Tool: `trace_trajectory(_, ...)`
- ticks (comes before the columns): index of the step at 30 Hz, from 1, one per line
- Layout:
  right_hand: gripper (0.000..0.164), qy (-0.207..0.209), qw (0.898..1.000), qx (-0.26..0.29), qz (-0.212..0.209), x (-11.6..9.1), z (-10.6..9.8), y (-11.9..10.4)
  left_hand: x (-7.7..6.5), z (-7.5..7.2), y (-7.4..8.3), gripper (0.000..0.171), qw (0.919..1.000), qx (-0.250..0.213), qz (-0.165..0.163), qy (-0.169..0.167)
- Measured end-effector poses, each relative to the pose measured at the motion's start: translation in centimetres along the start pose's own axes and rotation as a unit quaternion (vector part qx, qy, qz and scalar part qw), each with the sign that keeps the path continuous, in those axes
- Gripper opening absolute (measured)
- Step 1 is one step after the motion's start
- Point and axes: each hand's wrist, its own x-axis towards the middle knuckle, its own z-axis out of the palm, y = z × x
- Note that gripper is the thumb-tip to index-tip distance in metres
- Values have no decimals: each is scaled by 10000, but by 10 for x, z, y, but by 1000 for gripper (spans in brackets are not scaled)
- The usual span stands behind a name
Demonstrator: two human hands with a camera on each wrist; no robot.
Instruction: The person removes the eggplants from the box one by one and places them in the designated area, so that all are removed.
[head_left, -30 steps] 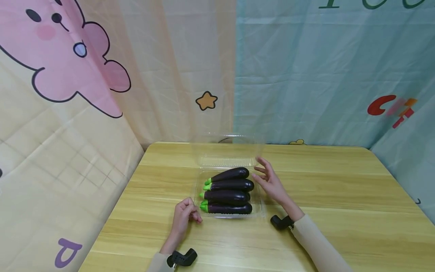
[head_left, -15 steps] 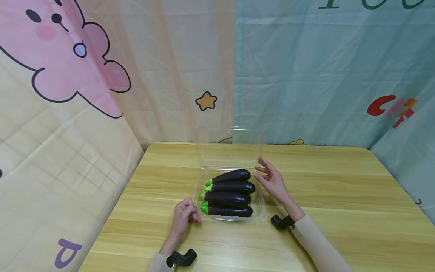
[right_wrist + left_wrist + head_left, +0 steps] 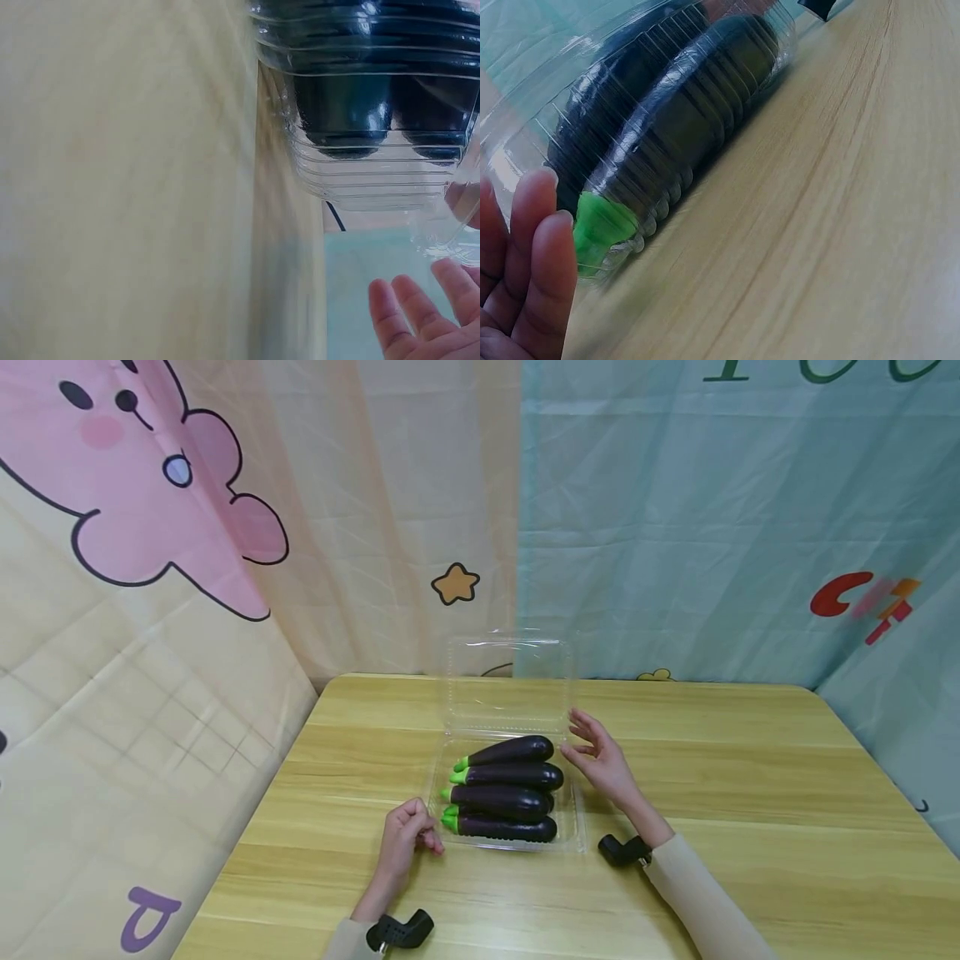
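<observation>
A clear plastic clamshell container (image 3: 573,839) sits on the table with several dark purple eggplants (image 3: 506,775) lying side by side in it, green stems to the left. Its clear lid (image 3: 508,685) stands raised at the back, hinged to the base. My left hand (image 3: 405,831) holds the base's rim at the front left corner with curled fingers; the left wrist view shows its fingertips (image 3: 551,229) against the plastic beside a green stem. At the back right corner, near the hinge, my right hand (image 3: 606,770) touches the container with loosely spread fingers (image 3: 420,307).
The wooden table (image 3: 750,793) extends to both sides of the container. A printed fabric curtain (image 3: 675,527) hangs right behind the table's back edge, close to the lid. A black wrist camera (image 3: 401,930) sits on each wrist.
The lid has swung upward from a lower, tilted-back position. The base and the eggplants have shifted slightly toward the front. Both hands stay almost in place.
</observation>
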Motion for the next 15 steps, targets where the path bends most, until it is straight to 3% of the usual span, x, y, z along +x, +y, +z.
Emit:
trace_trajectory(9, 62, 22, 9989, -296, 355, 4, -4, 34, -1, 1, 2, 20, 10000, 20, -36, 10)
trace_trajectory(12, 61, 3, 9983, -391, 441, 3, -4, 35, -1, 1, 3, 21, 10000, 32, -28, 1)
trace_trajectory(15, 58, -20, 9971, -416, 632, 2, -3, 22, -1, 1, 4, 22, 10000, 37, -42, 0)
